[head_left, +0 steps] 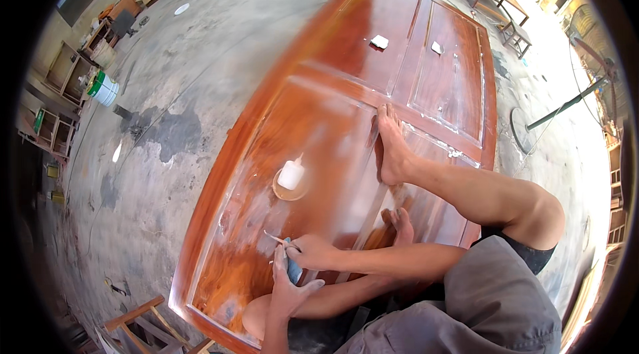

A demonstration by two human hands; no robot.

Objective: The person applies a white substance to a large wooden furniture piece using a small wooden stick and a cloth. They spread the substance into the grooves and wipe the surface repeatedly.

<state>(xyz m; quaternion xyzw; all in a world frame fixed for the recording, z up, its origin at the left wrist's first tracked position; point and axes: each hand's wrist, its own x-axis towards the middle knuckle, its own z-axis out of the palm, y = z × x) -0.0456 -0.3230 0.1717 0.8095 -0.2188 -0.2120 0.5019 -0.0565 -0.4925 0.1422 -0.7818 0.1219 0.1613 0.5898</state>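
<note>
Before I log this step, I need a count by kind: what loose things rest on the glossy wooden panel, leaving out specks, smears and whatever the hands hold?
White nozzle bottle: 1
Round tan dish: 1
Small white scraps: 2
Total on the glossy wooden panel: 4

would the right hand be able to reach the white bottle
Probably yes: nothing visible stands between the right hand and the white bottle, though that hand seems busy with a thin tool.
</note>
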